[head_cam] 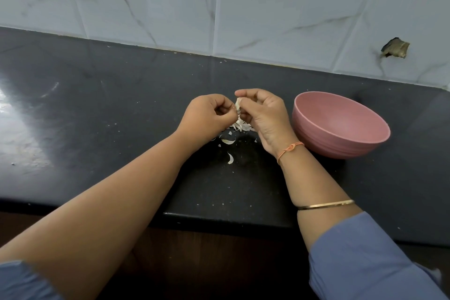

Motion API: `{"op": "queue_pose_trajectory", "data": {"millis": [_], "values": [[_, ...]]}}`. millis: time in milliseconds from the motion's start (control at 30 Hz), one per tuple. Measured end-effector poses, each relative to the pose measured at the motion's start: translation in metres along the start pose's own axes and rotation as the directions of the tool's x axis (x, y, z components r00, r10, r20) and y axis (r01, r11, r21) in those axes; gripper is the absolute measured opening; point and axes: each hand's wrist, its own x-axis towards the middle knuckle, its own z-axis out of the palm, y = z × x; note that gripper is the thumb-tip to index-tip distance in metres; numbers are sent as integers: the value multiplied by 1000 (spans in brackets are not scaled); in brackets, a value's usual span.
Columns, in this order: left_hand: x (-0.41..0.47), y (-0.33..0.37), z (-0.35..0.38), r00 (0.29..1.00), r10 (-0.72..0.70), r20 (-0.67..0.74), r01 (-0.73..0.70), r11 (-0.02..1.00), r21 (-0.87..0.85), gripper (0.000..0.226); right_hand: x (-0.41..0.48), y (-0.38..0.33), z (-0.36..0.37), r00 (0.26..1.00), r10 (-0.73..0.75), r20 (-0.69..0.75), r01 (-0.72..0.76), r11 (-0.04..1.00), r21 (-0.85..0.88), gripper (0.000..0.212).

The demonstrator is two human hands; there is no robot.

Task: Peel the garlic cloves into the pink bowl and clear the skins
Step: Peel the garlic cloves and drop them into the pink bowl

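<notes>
Both hands meet above the dark stone table (121, 105): the left hand (209, 114) and right hand (264, 114) pinch a papery pale garlic clove (238, 106) between curled fingers. Loose white skins (229, 141) lie beneath; the round pink plastic bowl (341, 126) sits just beside the right hand.

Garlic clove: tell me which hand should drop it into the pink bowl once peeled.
Right. The right hand is next to the pink bowl; the left hand pinches the garlic clove from the side away from it.
</notes>
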Motion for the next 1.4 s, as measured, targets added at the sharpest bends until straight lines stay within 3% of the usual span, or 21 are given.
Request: {"op": "queue_pose_trajectory", "data": {"millis": [100,200,467,800,1000,1400], "values": [[-1,-1,2,997,74,-28,-71,992,102,9,-1,0,0,995,-97,7,97,986,-133,18],[1,-1,1,995,58,-79,-50,993,107,9,0,2,2,984,-178,9,175,962,-209,18],[1,1,0,996,-22,-91,25,999,38,12,3,5,0,968,-250,2,246,949,-200,19],[2,2,-1,986,-13,-168,1,997,-71,8,1,5,0,973,-212,92,225,960,-164,9],[1,4,-2,984,7,-181,-31,991,-131,11,-1,2,-1,986,-147,82,148,989,-10,13],[3,3,-2,977,11,-214,-25,998,-62,13,-3,-2,-1,996,-42,76,38,997,65,16]]}}
